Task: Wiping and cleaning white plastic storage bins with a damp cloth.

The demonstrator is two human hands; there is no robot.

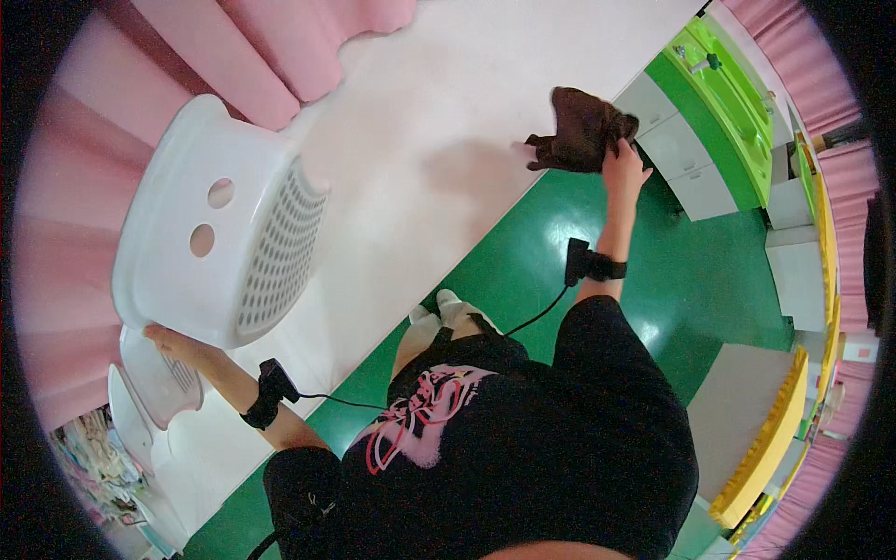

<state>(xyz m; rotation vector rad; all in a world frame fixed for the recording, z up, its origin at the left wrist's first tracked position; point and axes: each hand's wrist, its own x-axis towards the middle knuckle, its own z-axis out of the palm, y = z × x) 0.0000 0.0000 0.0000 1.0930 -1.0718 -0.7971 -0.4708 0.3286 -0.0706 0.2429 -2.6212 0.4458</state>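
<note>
My left hand grips the rim of a white plastic basket, its fingers partly hidden behind it. The basket is tipped on its side above the white table, its perforated base turned to the right and two round holes showing in one wall. Off to the right, my right hand is closed on a dark brown cloth, which hangs bunched over the table's edge. What kind of cloth it is, I cannot make out.
The long white table runs diagonally above a green floor. More white baskets and a heap of clothes are at the lower left. Pink curtains line the left. A green sink unit stands at the upper right.
</note>
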